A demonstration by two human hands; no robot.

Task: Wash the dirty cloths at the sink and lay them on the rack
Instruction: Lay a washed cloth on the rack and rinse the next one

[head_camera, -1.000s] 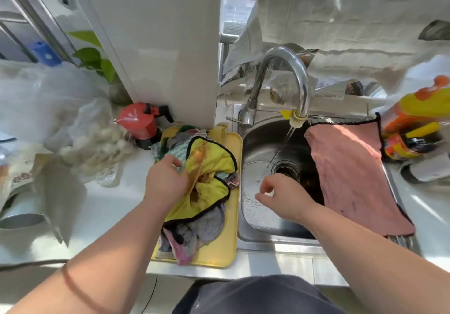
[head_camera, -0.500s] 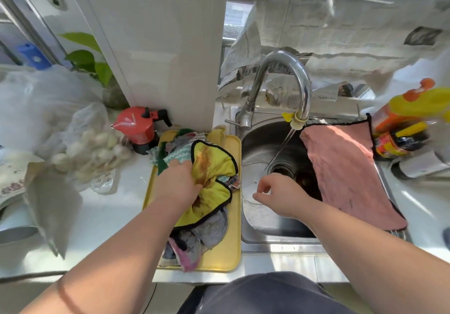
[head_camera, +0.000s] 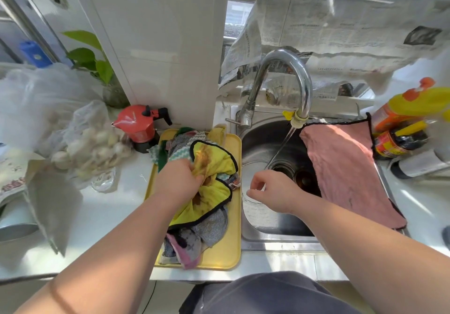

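Note:
A yellow tray (head_camera: 226,253) left of the sink holds a heap of several dirty cloths. On top lies a yellow cloth (head_camera: 216,182) with black trim and brown stains. My left hand (head_camera: 179,180) grips this yellow cloth at its stained part. Grey and pink cloths (head_camera: 192,238) show beneath it. My right hand (head_camera: 272,189) hovers over the steel sink (head_camera: 263,148) with loosely curled fingers and holds nothing. A thin stream of water runs from the curved faucet (head_camera: 287,80). A pink cloth (head_camera: 345,170) lies spread over the sink's right side.
A red moka pot (head_camera: 137,125) stands behind the tray. A bag of garlic (head_camera: 92,143) and other plastic bags lie on the left counter. Sauce and detergent bottles (head_camera: 404,124) crowd the right of the sink. Newspaper covers the back wall.
My left hand has closed on the stained yellow cloth and bunched it. My right hand stays over the sink, almost still.

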